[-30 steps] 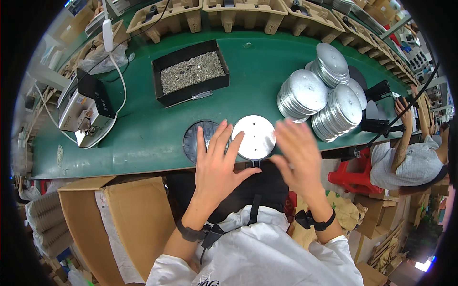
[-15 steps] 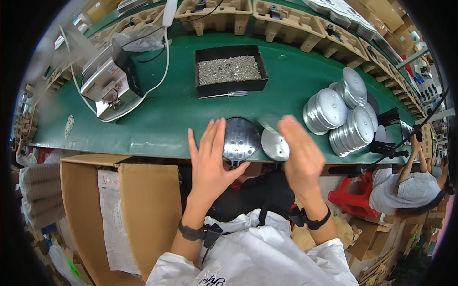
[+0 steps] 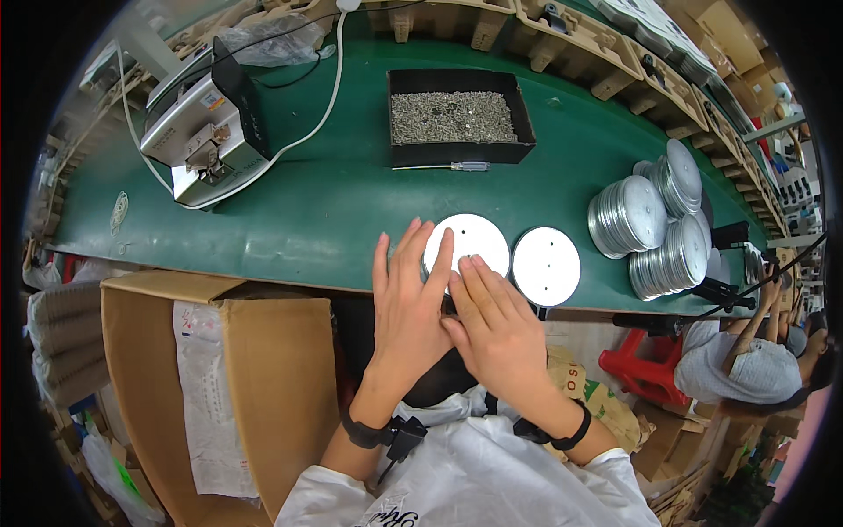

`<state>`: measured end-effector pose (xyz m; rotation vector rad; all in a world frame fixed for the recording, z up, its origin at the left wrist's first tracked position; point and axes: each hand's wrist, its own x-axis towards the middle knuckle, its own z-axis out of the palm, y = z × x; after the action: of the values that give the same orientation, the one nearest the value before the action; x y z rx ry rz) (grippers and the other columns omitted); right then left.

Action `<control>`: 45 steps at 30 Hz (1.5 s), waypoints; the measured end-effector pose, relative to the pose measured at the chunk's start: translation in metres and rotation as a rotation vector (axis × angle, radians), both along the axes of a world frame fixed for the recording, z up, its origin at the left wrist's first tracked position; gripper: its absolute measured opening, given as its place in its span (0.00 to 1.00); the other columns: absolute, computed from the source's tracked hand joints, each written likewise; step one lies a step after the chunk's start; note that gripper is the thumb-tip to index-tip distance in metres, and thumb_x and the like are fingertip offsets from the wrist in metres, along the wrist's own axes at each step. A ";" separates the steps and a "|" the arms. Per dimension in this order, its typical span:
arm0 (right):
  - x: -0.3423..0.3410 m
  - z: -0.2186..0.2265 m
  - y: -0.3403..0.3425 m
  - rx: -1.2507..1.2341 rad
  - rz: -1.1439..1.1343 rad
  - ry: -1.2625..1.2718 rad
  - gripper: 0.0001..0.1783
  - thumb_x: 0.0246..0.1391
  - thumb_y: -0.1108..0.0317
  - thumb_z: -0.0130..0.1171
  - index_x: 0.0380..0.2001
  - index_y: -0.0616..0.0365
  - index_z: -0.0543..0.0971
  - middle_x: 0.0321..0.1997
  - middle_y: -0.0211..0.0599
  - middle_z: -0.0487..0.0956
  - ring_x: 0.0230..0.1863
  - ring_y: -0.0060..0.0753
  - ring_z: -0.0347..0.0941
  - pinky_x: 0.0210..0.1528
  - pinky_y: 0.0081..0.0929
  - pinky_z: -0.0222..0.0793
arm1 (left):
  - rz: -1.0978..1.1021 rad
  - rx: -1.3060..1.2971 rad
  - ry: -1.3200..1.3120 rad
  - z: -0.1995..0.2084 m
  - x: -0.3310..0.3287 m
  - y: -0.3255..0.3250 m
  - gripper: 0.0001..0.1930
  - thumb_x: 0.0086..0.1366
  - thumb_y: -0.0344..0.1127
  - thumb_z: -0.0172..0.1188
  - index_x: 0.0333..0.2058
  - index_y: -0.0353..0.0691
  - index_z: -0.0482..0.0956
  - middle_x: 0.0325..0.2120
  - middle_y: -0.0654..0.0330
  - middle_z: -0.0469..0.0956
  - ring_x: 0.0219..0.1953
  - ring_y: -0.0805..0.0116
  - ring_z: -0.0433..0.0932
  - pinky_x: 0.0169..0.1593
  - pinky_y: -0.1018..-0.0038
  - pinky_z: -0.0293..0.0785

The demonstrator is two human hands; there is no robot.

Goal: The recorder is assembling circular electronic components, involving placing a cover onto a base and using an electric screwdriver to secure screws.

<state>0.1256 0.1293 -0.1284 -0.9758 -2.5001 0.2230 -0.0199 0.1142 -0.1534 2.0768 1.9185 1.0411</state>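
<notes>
The left hand (image 3: 409,303) lies with straight, spread fingers over the left edge of a flat, round metal disc (image 3: 486,239); the right hand (image 3: 500,334) lays its straight fingers, held side by side, across the lower part of the same disc; neither hand is clamped on anything, the contact being that of flat fingers, and the two hands meet near the thumbs. This disc, smooth and brightly silver with a small dark hole near its top, sits at the near edge of the green table (image 3: 299,228), whose surface has a soft sheen; just right of it lies a second disc (image 3: 546,266), equally smooth, pierced by a row of small holes and ringed by a thin dark rim.

Farther right stand stacks of discs (image 3: 630,215), dull silver, their thin edges showing as fine ridges; beyond the hands sits a black open box (image 3: 439,153), straight-walled, filled with small, grainy metal pieces (image 3: 452,119); along its near side lies a screwdriver (image 3: 472,166) with a translucent handle and a slim shaft. To the left a boxy device (image 3: 198,132) shows pale, angular faces; a smooth white cable (image 3: 332,97) curves beside it; rough brown moulded trays (image 3: 580,39) line the far edge; below the table gapes a cardboard box (image 3: 281,369), matt and brown.
</notes>
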 end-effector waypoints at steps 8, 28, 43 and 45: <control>0.015 0.000 0.027 -0.038 -0.056 0.002 0.31 0.54 0.61 0.62 0.60 0.60 0.71 0.68 0.45 0.68 0.69 0.46 0.63 0.67 0.49 0.60 | -0.001 -0.035 -0.107 -0.006 0.004 0.006 0.45 0.45 0.37 0.74 0.63 0.35 0.64 0.61 0.46 0.65 0.67 0.50 0.62 0.71 0.47 0.48; 0.082 -0.005 0.010 -0.015 -0.094 0.124 0.25 0.58 0.61 0.56 0.57 0.59 0.74 0.62 0.47 0.73 0.65 0.46 0.68 0.73 0.68 0.37 | -0.050 -0.123 0.021 0.015 0.018 0.010 0.49 0.47 0.47 0.76 0.64 0.34 0.63 0.62 0.47 0.62 0.68 0.47 0.59 0.71 0.48 0.48; 0.386 -0.100 -0.007 -0.347 -0.933 0.894 0.27 0.55 0.73 0.67 0.57 0.65 0.70 0.48 0.32 0.77 0.49 0.22 0.71 0.53 0.22 0.65 | -0.013 0.028 -0.034 0.118 0.009 0.145 0.11 0.61 0.37 0.65 0.41 0.41 0.83 0.42 0.57 0.81 0.44 0.56 0.80 0.48 0.65 0.76; 0.384 -0.098 -0.002 -0.349 -0.822 0.885 0.26 0.51 0.75 0.69 0.53 0.62 0.72 0.46 0.30 0.76 0.45 0.22 0.72 0.49 0.23 0.67 | -0.024 -0.334 0.286 0.121 -0.005 0.187 0.17 0.57 0.42 0.68 0.43 0.43 0.82 0.44 0.56 0.82 0.46 0.55 0.81 0.49 0.63 0.76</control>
<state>0.5093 0.1273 -0.2265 -1.5211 -1.1734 0.6539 -0.0251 0.3012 -0.0321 2.1311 2.0157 0.3946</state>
